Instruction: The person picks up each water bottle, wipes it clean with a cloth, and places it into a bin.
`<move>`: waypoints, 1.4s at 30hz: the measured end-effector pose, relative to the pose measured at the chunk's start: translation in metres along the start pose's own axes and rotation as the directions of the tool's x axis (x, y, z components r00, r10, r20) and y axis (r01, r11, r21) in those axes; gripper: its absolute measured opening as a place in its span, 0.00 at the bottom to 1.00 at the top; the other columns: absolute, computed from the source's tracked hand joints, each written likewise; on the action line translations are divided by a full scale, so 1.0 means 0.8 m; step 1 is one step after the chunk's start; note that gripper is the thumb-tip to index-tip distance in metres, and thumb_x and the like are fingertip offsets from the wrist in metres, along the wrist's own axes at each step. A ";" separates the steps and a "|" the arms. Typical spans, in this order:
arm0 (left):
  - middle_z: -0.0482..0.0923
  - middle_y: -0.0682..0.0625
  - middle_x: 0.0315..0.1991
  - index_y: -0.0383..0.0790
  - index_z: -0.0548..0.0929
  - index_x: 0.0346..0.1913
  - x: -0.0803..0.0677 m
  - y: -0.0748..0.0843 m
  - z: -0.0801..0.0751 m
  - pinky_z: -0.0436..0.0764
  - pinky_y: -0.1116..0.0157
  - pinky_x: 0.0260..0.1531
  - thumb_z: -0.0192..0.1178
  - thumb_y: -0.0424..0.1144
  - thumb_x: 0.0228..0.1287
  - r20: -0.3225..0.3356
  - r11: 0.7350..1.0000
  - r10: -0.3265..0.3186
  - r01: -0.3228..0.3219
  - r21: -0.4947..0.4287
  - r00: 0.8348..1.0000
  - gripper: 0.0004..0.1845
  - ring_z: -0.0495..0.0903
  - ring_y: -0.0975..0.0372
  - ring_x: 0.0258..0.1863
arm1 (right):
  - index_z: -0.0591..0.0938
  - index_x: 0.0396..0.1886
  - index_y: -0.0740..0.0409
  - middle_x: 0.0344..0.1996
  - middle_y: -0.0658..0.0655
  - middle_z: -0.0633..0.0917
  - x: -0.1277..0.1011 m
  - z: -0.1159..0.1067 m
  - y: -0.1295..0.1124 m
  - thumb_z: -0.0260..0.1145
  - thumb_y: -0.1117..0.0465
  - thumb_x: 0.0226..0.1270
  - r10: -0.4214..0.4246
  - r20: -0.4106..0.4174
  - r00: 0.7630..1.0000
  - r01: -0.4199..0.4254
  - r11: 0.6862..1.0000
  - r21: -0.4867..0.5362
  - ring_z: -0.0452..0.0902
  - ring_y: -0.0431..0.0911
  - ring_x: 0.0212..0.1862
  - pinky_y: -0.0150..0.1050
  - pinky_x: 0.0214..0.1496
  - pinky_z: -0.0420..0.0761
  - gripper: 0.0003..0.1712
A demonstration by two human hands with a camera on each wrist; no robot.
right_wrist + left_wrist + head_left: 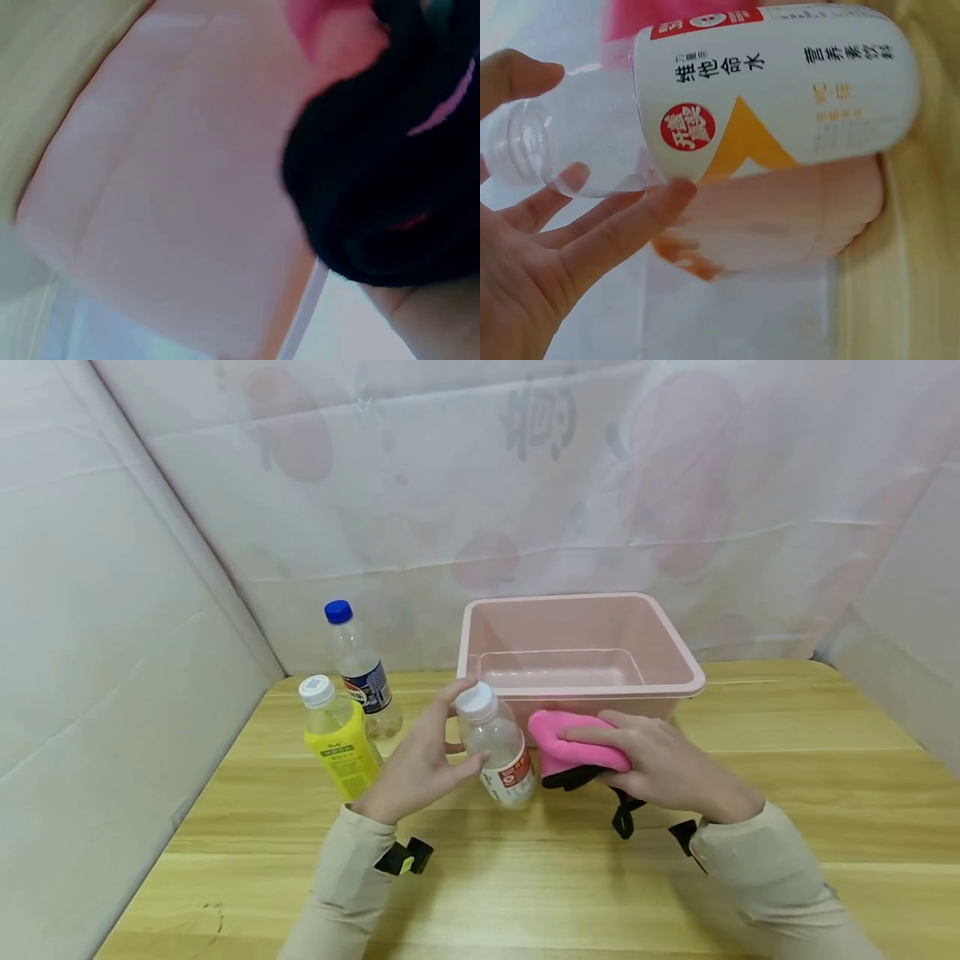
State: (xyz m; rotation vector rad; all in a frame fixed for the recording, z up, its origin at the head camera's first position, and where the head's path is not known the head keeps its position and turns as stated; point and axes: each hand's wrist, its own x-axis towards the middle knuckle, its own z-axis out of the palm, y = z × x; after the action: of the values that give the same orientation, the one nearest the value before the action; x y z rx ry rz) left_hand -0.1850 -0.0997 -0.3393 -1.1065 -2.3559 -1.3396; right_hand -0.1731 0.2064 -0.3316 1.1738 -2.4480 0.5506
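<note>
My left hand [425, 758] holds a clear plastic bottle [497, 745] with a white cap and a white, red and orange label. One finger is up by the cap and the thumb lies near the label's top. The bottle leans slightly, close in front of the pink basin; in the left wrist view its label [780, 97] faces the camera. My right hand [667, 764] grips a folded pink cloth [573, 743] with black parts, just right of the bottle. The right wrist view shows the cloth's black folds [375, 172] up close, blurred.
The pink plastic basin [577, 693] stands at the back of the wooden table [480, 893]. Left of my left hand are a bottle with a yellow label [345, 760] and white cap, and a blue-capped bottle [367, 685] behind it. Printed white sheets [420, 485] hang behind the table.
</note>
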 end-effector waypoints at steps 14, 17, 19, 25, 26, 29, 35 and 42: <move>0.70 0.31 0.60 0.30 0.65 0.61 -0.010 0.018 -0.036 0.89 0.60 0.27 0.68 0.18 0.43 -0.126 0.968 0.197 -0.214 -0.133 0.972 0.38 0.78 0.51 0.47 | 0.84 0.60 0.47 0.43 0.48 0.85 -0.008 0.005 0.017 0.74 0.70 0.51 0.147 0.268 0.952 -0.163 0.986 0.040 0.78 0.43 0.40 0.43 0.40 0.80 0.34; 0.70 0.29 0.61 0.26 0.62 0.58 -0.012 0.026 -0.045 0.90 0.57 0.31 0.68 0.16 0.43 -0.162 0.948 0.207 -0.239 -0.209 0.965 0.37 0.79 0.52 0.52 | 0.85 0.59 0.49 0.44 0.47 0.85 -0.008 0.009 0.017 0.77 0.67 0.52 0.158 0.298 0.941 -0.184 0.981 0.060 0.78 0.42 0.41 0.45 0.42 0.80 0.31; 0.69 0.28 0.60 0.25 0.60 0.56 -0.009 0.028 -0.048 0.90 0.54 0.35 0.67 0.14 0.43 -0.181 0.936 0.203 -0.245 -0.253 0.962 0.36 0.78 0.52 0.55 | 0.85 0.56 0.49 0.41 0.46 0.83 -0.009 0.009 0.016 0.79 0.66 0.51 0.172 0.306 0.936 -0.198 0.979 0.056 0.76 0.42 0.40 0.45 0.41 0.80 0.30; 0.67 0.29 0.58 0.27 0.60 0.50 0.003 0.024 -0.041 0.88 0.55 0.43 0.70 0.11 0.40 -0.276 0.955 0.096 -0.167 -0.244 0.956 0.36 0.75 0.50 0.57 | 0.84 0.61 0.50 0.52 0.53 0.86 -0.009 0.011 0.019 0.76 0.68 0.53 0.120 0.284 0.951 -0.141 0.989 0.051 0.81 0.49 0.48 0.50 0.47 0.83 0.32; 0.67 0.30 0.57 0.27 0.61 0.50 0.006 0.022 -0.039 0.88 0.57 0.44 0.72 0.12 0.40 -0.293 0.964 0.070 -0.140 -0.226 0.953 0.36 0.75 0.49 0.56 | 0.83 0.62 0.50 0.54 0.54 0.85 -0.009 0.011 0.019 0.75 0.69 0.53 0.112 0.280 0.954 -0.132 0.990 0.054 0.81 0.50 0.50 0.51 0.48 0.83 0.33; 0.69 0.34 0.54 0.30 0.63 0.46 0.017 0.012 -0.031 0.88 0.61 0.44 0.75 0.15 0.40 -0.341 0.984 -0.011 -0.050 -0.169 0.940 0.34 0.75 0.48 0.54 | 0.82 0.64 0.51 0.57 0.55 0.84 -0.008 0.013 0.021 0.74 0.71 0.52 0.095 0.268 0.959 -0.115 0.991 0.062 0.81 0.50 0.52 0.52 0.50 0.83 0.35; 0.71 0.39 0.48 0.32 0.65 0.42 0.047 -0.009 -0.021 0.89 0.58 0.41 0.79 0.22 0.43 -0.406 0.988 -0.118 0.069 -0.135 0.906 0.31 0.78 0.47 0.50 | 0.83 0.64 0.52 0.57 0.57 0.84 -0.003 0.015 0.023 0.75 0.69 0.53 0.115 0.274 0.955 -0.138 0.988 0.066 0.81 0.53 0.54 0.54 0.53 0.82 0.34; 0.71 0.43 0.41 0.36 0.69 0.38 0.083 -0.026 -0.020 0.83 0.62 0.36 0.83 0.32 0.43 -0.391 0.973 -0.200 0.229 0.030 0.899 0.29 0.74 0.54 0.43 | 0.84 0.62 0.49 0.48 0.51 0.86 -0.001 0.013 0.024 0.76 0.67 0.54 0.156 0.300 0.941 -0.181 0.982 0.056 0.79 0.44 0.44 0.45 0.44 0.81 0.32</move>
State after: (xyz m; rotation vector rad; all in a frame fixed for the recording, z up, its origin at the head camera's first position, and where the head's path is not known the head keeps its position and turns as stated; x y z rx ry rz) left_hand -0.2484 -0.0853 -0.3099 -0.5083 -2.2521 -1.3752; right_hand -0.1895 0.2133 -0.3443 1.1561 -2.8255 0.5643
